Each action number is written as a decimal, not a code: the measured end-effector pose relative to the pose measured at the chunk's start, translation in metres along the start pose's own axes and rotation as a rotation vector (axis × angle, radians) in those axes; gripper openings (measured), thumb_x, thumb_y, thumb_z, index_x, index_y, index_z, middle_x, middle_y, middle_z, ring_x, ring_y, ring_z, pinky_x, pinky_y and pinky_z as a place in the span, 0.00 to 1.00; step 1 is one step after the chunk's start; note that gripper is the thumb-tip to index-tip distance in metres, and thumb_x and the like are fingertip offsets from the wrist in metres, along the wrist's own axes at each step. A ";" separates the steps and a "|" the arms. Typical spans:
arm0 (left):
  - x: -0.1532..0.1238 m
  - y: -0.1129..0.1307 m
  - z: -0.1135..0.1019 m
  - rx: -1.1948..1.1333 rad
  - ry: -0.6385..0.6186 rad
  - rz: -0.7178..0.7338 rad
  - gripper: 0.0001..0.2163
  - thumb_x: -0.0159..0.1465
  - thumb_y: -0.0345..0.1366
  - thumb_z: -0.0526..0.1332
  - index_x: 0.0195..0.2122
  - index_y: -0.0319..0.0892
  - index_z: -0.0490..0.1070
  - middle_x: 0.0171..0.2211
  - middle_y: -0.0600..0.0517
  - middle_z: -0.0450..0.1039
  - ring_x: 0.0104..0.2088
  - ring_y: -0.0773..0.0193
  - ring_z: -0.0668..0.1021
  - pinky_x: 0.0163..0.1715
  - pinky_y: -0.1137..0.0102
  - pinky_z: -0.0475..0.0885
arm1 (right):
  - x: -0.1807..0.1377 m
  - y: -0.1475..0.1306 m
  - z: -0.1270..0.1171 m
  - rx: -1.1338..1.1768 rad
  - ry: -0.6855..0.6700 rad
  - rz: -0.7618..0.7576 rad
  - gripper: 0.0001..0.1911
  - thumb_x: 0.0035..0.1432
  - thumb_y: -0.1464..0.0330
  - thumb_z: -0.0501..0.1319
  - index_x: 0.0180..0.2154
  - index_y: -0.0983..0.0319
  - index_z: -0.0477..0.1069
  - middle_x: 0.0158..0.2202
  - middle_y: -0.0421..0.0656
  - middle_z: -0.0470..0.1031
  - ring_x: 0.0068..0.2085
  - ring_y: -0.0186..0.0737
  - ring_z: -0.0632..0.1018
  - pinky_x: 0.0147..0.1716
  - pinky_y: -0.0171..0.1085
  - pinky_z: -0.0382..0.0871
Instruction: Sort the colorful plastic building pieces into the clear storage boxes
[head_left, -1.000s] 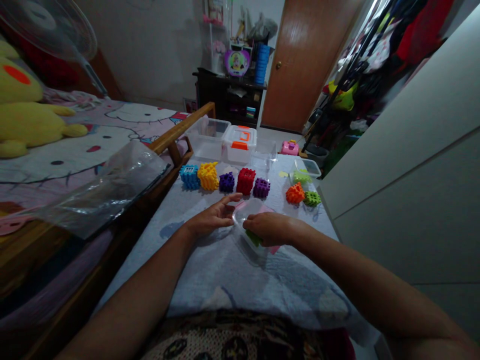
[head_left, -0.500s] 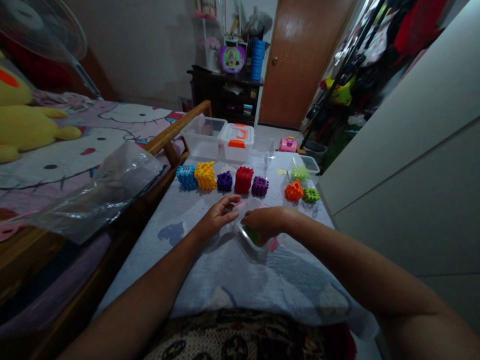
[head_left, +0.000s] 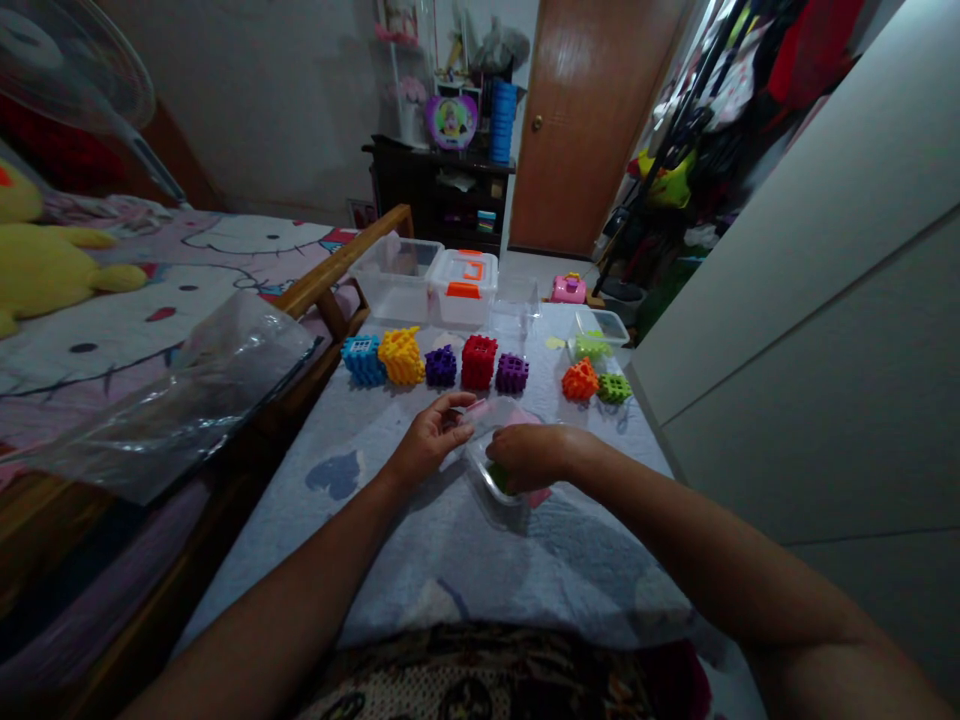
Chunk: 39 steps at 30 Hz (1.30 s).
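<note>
In front of me sits a small clear plastic container (head_left: 480, 462) with pink latches, tilted a little on the cloth. My left hand (head_left: 429, 440) is at its left side, fingers and thumb curled on the rim. My right hand (head_left: 531, 455) reaches down inside, its fingers closed on a green plastic piece (head_left: 498, 478) that it mostly hides. Behind the container is a row of interlocking-block cubes: blue (head_left: 364, 359), yellow (head_left: 402, 356), dark purple (head_left: 441, 366), red (head_left: 478, 362) and purple (head_left: 512, 372). To the right are an orange block shape (head_left: 580, 380) and a green one (head_left: 615, 388).
Clear boxes (head_left: 397, 280) and a white-lidded box with orange clips (head_left: 463, 290) line the table's far end. An open tub (head_left: 600, 328) with green pieces stands far right. A wooden bed rail (head_left: 345, 262) with a plastic bag (head_left: 217, 390) borders the left; a white cabinet (head_left: 810, 330), the right.
The camera view has shifted slightly. My right hand has moved a little inside the container, still at the green piece. My left hand stays at the rim.
</note>
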<state>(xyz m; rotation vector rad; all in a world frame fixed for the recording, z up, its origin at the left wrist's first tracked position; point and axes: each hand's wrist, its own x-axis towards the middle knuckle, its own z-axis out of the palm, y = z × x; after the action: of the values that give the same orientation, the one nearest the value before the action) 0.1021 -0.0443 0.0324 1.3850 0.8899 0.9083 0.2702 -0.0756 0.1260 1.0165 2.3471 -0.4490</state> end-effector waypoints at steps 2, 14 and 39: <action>0.001 -0.002 0.000 -0.011 0.013 0.018 0.21 0.56 0.42 0.68 0.50 0.42 0.71 0.42 0.50 0.73 0.39 0.62 0.73 0.44 0.66 0.70 | -0.009 0.000 -0.003 0.043 0.066 0.003 0.17 0.55 0.71 0.62 0.46 0.73 0.75 0.44 0.59 0.78 0.42 0.48 0.80 0.35 0.38 0.68; 0.009 -0.011 0.003 -0.098 0.032 -0.006 0.22 0.55 0.48 0.70 0.48 0.45 0.70 0.46 0.49 0.75 0.47 0.57 0.76 0.51 0.59 0.71 | -0.100 0.162 0.083 0.235 0.753 0.666 0.18 0.51 0.72 0.64 0.46 0.63 0.73 0.48 0.52 0.76 0.50 0.52 0.75 0.51 0.48 0.67; 0.004 -0.008 0.006 0.004 0.038 0.041 0.18 0.57 0.46 0.68 0.46 0.46 0.73 0.43 0.49 0.75 0.45 0.57 0.76 0.50 0.58 0.71 | -0.091 0.189 0.095 0.201 0.436 0.684 0.21 0.42 0.69 0.68 0.41 0.62 0.71 0.41 0.47 0.75 0.43 0.45 0.75 0.44 0.37 0.67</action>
<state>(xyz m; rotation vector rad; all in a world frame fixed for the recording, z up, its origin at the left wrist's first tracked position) 0.1092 -0.0427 0.0246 1.3974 0.8949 0.9673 0.4953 -0.0489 0.0876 2.0792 2.1270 -0.2032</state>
